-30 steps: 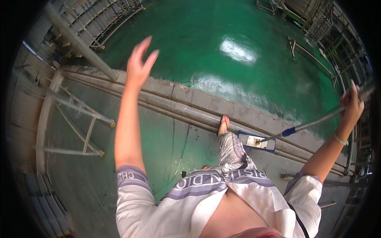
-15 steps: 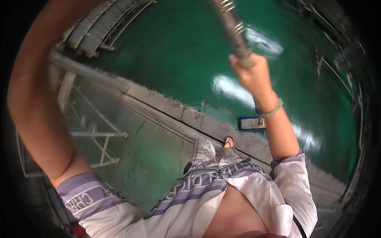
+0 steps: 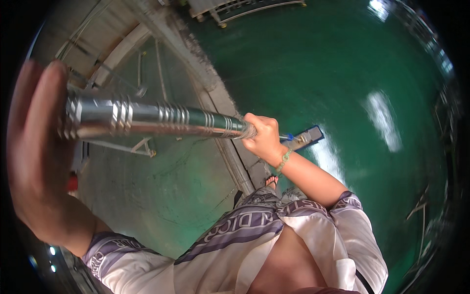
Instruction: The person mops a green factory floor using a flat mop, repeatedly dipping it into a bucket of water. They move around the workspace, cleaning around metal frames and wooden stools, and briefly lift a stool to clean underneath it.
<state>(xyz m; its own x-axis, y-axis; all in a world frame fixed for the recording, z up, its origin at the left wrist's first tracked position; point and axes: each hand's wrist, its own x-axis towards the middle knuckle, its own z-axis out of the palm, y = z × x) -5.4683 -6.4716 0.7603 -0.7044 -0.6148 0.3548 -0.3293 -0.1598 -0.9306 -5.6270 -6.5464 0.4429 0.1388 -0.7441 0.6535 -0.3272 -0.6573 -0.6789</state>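
Pole (image 3: 166, 119): silver, ringed, running from 9 o'clock to just past centre.
Right hand (image 3: 267, 139): near centre, fingers wrapped round the pole.
Left hand (image 3: 39, 142): 9 o'clock, blurred, at the pole's near end; cannot tell whether its fingers close on it.
Mop head (image 3: 304, 139): blue-edged, 3 o'clock, on green floor (image 3: 293, 63).
Handling, as judged: right grip firm as pivot, left guiding the top, head flat.

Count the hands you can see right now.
2: the left hand, blurred, at the near end of the mop handle; the right hand gripping it farther down, closer to the mop head. No hidden ones are apparent.
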